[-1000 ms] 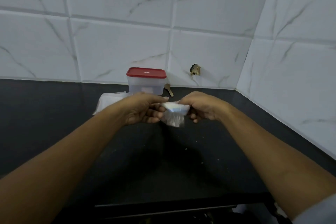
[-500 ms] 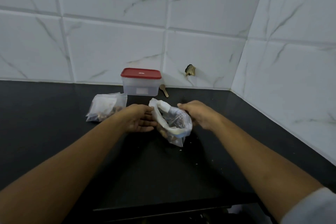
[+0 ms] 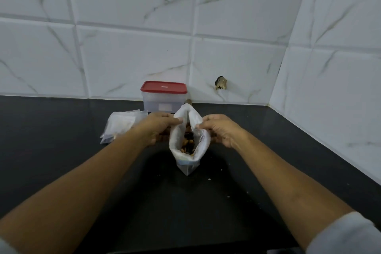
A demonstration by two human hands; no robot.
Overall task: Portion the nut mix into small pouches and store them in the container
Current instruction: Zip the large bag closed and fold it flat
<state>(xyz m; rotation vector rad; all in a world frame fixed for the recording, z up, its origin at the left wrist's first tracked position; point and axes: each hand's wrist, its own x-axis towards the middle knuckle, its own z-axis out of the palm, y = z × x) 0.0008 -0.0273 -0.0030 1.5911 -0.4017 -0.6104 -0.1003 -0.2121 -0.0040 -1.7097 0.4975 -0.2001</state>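
white marble-look tiles [image 3: 134, 64] cover the far wall and the right wall, which meet in a corner. a black bench [image 3: 185, 212] runs beneath them.

head view: both forearms reach out over the bench to a clear bag [image 3: 186, 164] held upright near the middle. the left grip [image 3: 162, 128] pinches the bag's left lip and the right grip [image 3: 220, 130] pinches its right lip, so the mouth is pulled apart. the nut mix [image 3: 188, 146], brown and dark pieces, sits low inside the bag. the bag's bottom corner points down at the bench; whether it rests there i cannot tell.

beyond the bag, against the far wall, stands the container [image 3: 165, 104], a clear box with its red lid [image 3: 164, 87] on. left of the left grip, small pouches [image 3: 121, 126] lie flat on the bench, partly hidden by the left wrist. a small brown thing [image 3: 188, 101] peeks out just right of the container, mostly hidden behind the bag.

a chipped hole [image 3: 221, 83] marks the far wall, right of the container. pale crumbs [image 3: 209, 179] dot the bench right of the bag. a grey sleeve [image 3: 346, 233] covers the near end of the right arm.
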